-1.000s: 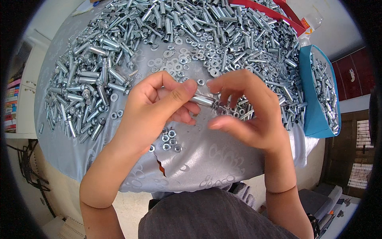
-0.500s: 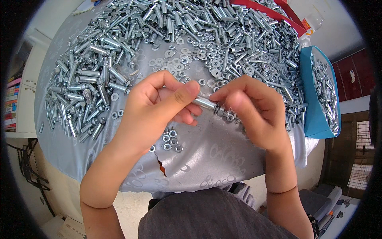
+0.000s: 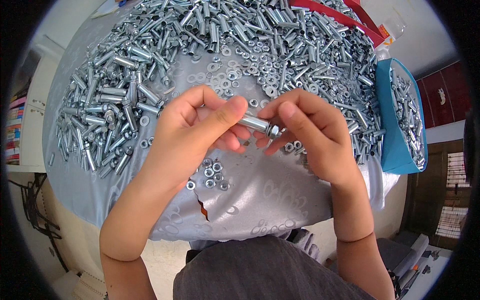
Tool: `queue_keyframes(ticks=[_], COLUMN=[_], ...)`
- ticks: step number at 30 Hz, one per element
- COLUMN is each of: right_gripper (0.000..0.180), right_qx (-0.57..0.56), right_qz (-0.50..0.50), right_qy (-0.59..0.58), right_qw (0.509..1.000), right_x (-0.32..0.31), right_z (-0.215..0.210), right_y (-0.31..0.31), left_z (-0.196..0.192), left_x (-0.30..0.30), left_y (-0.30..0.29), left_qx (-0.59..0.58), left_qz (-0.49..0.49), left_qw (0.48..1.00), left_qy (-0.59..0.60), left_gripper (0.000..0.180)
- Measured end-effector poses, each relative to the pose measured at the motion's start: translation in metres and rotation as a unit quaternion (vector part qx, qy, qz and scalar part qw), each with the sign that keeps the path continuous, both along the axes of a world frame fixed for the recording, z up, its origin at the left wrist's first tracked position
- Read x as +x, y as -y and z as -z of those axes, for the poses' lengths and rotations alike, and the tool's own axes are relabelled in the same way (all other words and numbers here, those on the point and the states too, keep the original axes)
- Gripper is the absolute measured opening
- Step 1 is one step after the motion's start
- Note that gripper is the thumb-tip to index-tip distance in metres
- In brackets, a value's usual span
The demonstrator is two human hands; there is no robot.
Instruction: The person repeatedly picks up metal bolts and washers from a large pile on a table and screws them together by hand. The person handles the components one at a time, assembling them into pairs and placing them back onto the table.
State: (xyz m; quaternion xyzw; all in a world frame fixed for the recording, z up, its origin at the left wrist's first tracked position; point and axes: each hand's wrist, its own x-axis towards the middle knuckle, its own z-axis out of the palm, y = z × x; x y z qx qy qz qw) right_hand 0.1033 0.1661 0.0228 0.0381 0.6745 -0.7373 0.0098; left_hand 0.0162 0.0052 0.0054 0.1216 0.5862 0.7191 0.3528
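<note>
My left hand (image 3: 200, 122) pinches a shiny expansion anchor bolt (image 3: 253, 123) by its sleeve end, between thumb and fingers. The bolt points right and slightly down, with a hex nut (image 3: 273, 131) and a washer at its right end. Around that end my right hand (image 3: 315, 130) is curved, thumb raised clear of the nut and fingers apart. Its lower fingertips lie behind the bolt; whether they touch it I cannot tell. Below my left hand, several loose hex nuts (image 3: 218, 177) sit on the grey tablecloth (image 3: 280, 200).
Assembled anchor bolts (image 3: 107, 105) are heaped at the left, metal sleeves (image 3: 215, 25) at the back. Washers (image 3: 220, 77) lie in the middle, with more bolts (image 3: 340, 75) to the right. A blue bin (image 3: 395, 120) of bolts and a red tray (image 3: 340, 17) stand at the right. The cloth has a tear (image 3: 203, 209).
My right thumb has lifted up and back from the nut, and the right fingers have spread, uncovering the nut end. My left hand keeps its grip, shifted slightly left.
</note>
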Motion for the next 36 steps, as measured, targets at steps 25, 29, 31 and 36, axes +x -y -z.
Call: queue_keyframes(ticks=[25, 29, 31, 36], right_gripper=[0.028, 0.027, 0.027, 0.023], right_qx=[0.124, 0.255, 0.326, 0.437], right_qz=[0.049, 0.045, 0.055, 0.033], right_qy=[0.085, -0.092, -0.141, -0.17], right_qw=[0.987, 0.961, 0.933, 0.883], right_x=[0.003, 0.003, 0.0, 0.001], right_z=[0.001, 0.007, 0.011, 0.011], right_y=[0.001, -0.006, -0.004, -0.005], left_z=[0.004, 0.006, 0.0, 0.006], left_x=[0.01, 0.004, 0.001, 0.0], left_y=[0.0, 0.001, 0.001, 0.002], left_qx=[0.047, 0.039, 0.021, 0.06], left_qz=[0.046, 0.016, -0.005, 0.015], left_qw=[0.99, 0.994, 0.997, 0.991], left_qy=[-0.124, -0.104, -0.073, -0.116], left_gripper=[0.016, 0.017, 0.017, 0.018])
